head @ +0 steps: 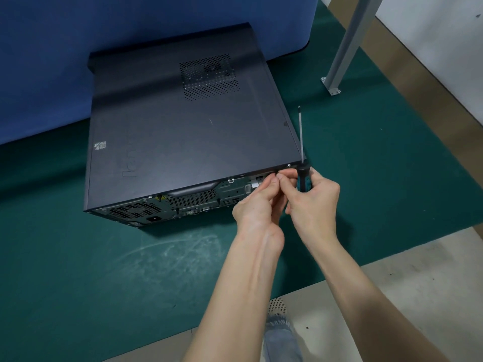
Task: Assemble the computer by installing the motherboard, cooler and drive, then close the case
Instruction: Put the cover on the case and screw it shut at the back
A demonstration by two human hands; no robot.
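While right hand (312, 202) grips 1 screwdriver (303, 176), left hand (257, 205) pinching 1 screw (274, 175), 1 case (170, 126).

This looks like a bare workshop or assembly bay, not a home. A black metal desktop computer case (183, 126) lies on its side on a dark green felt-like mat (104, 270) marked with pale scuffs. A black-handled screwdriver (303, 176) is at the case's rear corner. Behind the case stands a plain blue fabric partition (78, 61). A grey metal post (350, 40) is bolted down through a base plate near a white wall (431, 61). A bare grey concrete floor (405, 283) borders the mat.
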